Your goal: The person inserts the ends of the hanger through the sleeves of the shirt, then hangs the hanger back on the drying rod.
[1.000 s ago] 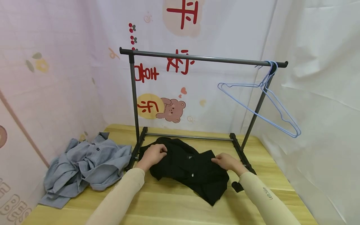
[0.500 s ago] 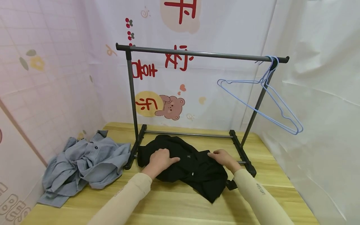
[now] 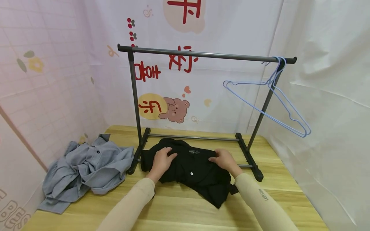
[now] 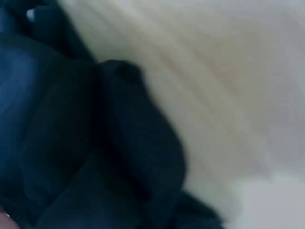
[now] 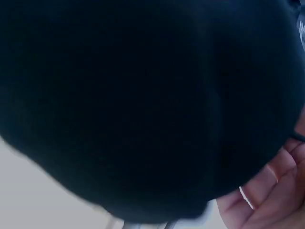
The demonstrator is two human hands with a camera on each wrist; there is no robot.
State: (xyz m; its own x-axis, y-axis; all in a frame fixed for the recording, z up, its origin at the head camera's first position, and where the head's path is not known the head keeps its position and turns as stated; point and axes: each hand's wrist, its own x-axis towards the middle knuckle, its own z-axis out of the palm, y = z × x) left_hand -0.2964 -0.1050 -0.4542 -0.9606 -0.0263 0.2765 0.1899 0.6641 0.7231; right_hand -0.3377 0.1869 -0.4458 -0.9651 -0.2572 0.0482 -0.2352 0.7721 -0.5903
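Note:
A black shirt (image 3: 199, 175) lies crumpled on the table under the clothes rack, with a white button and a small neck label showing. On its left part my left hand (image 3: 161, 161) holds the cloth, thumb and fingers curled at a fold. My right hand (image 3: 226, 159) pinches the shirt's upper right edge. Dark folds of the shirt (image 4: 95, 143) fill the left of the left wrist view, where only a sliver of hand shows. In the right wrist view the cloth (image 5: 143, 105) hides much, and curled fingers of my right hand (image 5: 271, 191) meet its edge.
A grey metal clothes rack (image 3: 202, 55) with black feet stands around the shirt. Light blue wire hangers (image 3: 266, 83) hang at its right end. A crumpled blue-grey shirt (image 3: 89, 166) lies on the left of the wooden table (image 3: 179, 215). Printed cloth walls (image 3: 323, 96) surround the table.
My left hand has moved over the black shirt, opened its thumb out, then settled on a fold. The right hand has shifted slightly left along the edge. The neck label shows more fully.

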